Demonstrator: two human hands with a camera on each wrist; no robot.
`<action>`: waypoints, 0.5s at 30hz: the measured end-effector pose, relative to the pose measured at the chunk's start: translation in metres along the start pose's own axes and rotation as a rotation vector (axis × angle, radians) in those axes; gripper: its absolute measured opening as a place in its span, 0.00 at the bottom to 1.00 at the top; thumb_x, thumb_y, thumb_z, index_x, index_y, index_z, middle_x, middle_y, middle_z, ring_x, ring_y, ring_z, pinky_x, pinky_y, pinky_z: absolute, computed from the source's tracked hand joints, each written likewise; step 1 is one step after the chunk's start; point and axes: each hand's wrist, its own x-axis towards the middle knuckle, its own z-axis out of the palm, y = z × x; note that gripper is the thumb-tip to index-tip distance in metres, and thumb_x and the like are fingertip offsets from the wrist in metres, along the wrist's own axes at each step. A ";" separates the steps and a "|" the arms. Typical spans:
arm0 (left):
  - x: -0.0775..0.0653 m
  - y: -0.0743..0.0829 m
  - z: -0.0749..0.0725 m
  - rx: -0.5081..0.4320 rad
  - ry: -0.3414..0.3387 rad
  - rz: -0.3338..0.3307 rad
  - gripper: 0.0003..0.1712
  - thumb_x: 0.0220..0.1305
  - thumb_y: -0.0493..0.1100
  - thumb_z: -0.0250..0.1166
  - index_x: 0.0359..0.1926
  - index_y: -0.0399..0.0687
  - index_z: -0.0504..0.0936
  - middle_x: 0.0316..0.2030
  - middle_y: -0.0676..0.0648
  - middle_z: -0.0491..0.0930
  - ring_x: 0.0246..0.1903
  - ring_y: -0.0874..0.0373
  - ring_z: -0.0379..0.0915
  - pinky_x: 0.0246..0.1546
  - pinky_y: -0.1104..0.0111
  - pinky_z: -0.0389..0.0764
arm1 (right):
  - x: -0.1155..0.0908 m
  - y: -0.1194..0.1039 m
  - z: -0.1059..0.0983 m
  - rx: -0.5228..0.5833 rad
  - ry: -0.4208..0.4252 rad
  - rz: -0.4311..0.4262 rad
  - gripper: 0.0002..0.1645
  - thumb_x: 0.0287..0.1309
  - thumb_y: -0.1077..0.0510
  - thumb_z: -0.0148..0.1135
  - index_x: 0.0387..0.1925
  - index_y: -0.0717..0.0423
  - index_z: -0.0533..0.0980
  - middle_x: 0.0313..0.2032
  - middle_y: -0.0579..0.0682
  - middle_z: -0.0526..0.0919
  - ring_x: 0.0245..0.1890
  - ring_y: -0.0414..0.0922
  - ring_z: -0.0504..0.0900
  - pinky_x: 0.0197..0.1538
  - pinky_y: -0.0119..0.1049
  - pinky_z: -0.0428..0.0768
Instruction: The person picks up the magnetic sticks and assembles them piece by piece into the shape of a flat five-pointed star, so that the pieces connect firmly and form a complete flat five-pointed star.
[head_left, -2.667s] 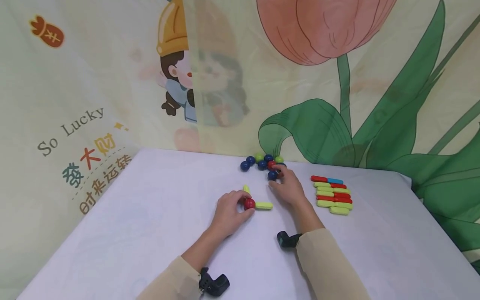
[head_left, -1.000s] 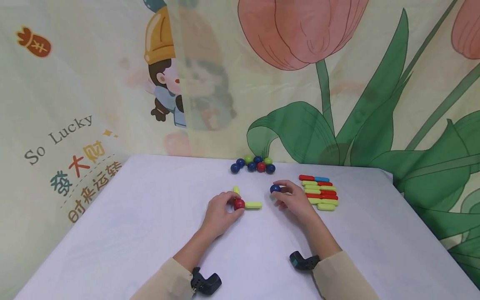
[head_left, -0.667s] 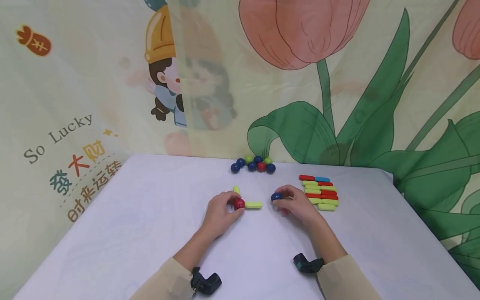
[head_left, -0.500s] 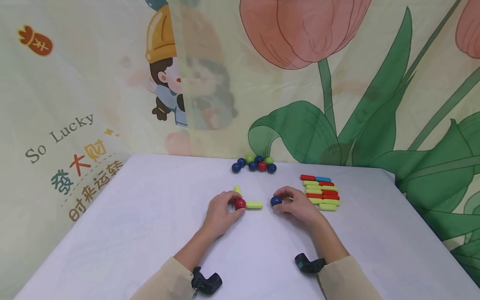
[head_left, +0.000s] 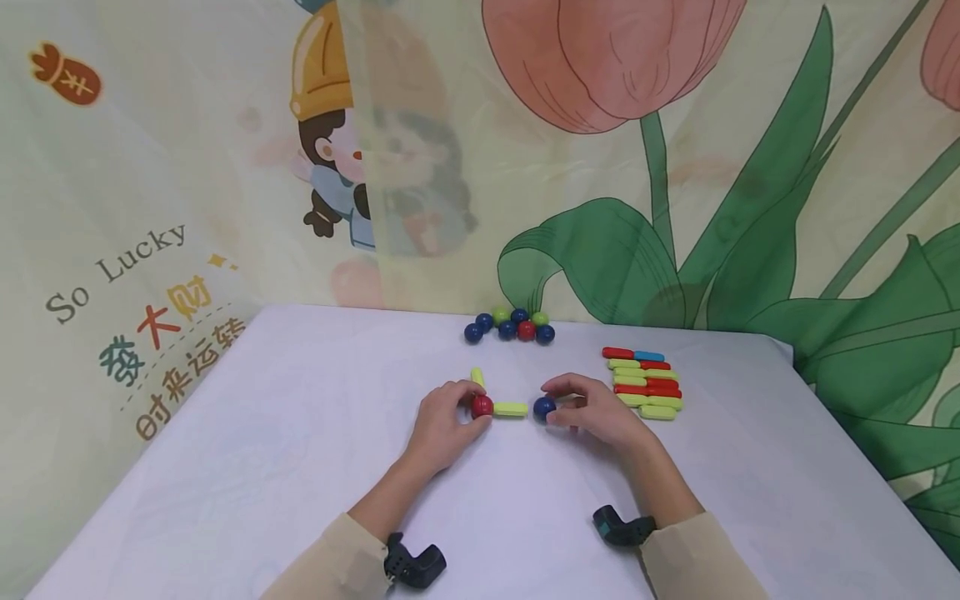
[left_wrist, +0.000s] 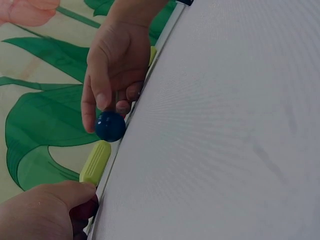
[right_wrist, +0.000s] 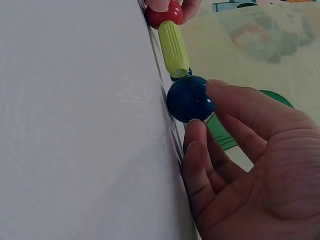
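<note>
My left hand (head_left: 444,423) grips a red ball (head_left: 482,407) on the white table. Two yellow-green rods stick out of this ball: one rod (head_left: 511,410) points right, the other rod (head_left: 477,377) points away from me. Between thumb and fingers, my right hand (head_left: 596,410) pinches a dark blue ball (head_left: 544,409) just off the free end of the right-pointing rod. Seen from the right wrist, the blue ball (right_wrist: 189,100) sits right by the rod's tip (right_wrist: 175,55). The left wrist view shows the blue ball (left_wrist: 110,126) in line with the rod (left_wrist: 95,162).
A cluster of blue, green and red balls (head_left: 527,332) lies at the table's back edge. Right of my right hand, several red, yellow-green and blue rods (head_left: 647,389) lie stacked in rows. A printed cloth (head_left: 420,275) hangs behind the white table (head_left: 300,467).
My right hand has taken the blue ball from the back cluster and brought it toward me, then left, close to the rod's end. My left hand keeps its hold on the red ball.
</note>
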 end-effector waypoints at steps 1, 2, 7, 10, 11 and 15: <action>0.000 0.000 0.000 0.002 -0.001 0.001 0.20 0.59 0.41 0.76 0.53 0.52 0.84 0.48 0.48 0.85 0.51 0.52 0.78 0.57 0.55 0.80 | 0.000 0.000 0.000 0.008 0.000 -0.001 0.27 0.57 0.57 0.74 0.59 0.49 0.80 0.57 0.54 0.81 0.46 0.49 0.80 0.43 0.36 0.81; 0.000 0.000 0.000 0.005 -0.002 0.004 0.20 0.59 0.41 0.76 0.53 0.52 0.84 0.49 0.48 0.85 0.52 0.52 0.78 0.57 0.55 0.80 | -0.001 0.000 0.000 0.013 -0.001 -0.003 0.27 0.58 0.57 0.74 0.60 0.50 0.79 0.57 0.53 0.82 0.46 0.49 0.80 0.43 0.36 0.81; 0.000 0.000 0.000 0.003 -0.008 -0.001 0.20 0.60 0.41 0.76 0.53 0.52 0.83 0.49 0.48 0.85 0.52 0.52 0.78 0.58 0.55 0.80 | -0.001 0.000 -0.001 0.016 0.008 0.003 0.27 0.58 0.57 0.73 0.59 0.49 0.79 0.55 0.53 0.83 0.46 0.49 0.81 0.44 0.36 0.82; 0.001 0.000 0.000 0.002 -0.008 -0.007 0.20 0.60 0.41 0.76 0.53 0.52 0.83 0.50 0.48 0.85 0.53 0.52 0.78 0.59 0.55 0.80 | -0.002 -0.001 -0.001 0.018 0.009 0.000 0.26 0.59 0.57 0.73 0.59 0.50 0.79 0.55 0.53 0.83 0.46 0.49 0.81 0.44 0.36 0.82; 0.001 -0.001 0.000 0.002 -0.006 -0.006 0.20 0.60 0.41 0.76 0.53 0.52 0.83 0.50 0.48 0.85 0.53 0.52 0.78 0.59 0.55 0.80 | -0.002 -0.001 -0.001 0.021 0.009 -0.001 0.26 0.59 0.57 0.73 0.59 0.50 0.79 0.55 0.53 0.83 0.45 0.49 0.81 0.44 0.36 0.82; 0.000 -0.001 0.000 0.004 -0.004 -0.003 0.21 0.60 0.41 0.76 0.53 0.52 0.83 0.50 0.48 0.85 0.53 0.51 0.78 0.58 0.55 0.80 | -0.002 0.000 0.000 0.038 0.025 -0.002 0.24 0.61 0.57 0.72 0.58 0.51 0.80 0.54 0.54 0.84 0.44 0.49 0.82 0.44 0.36 0.82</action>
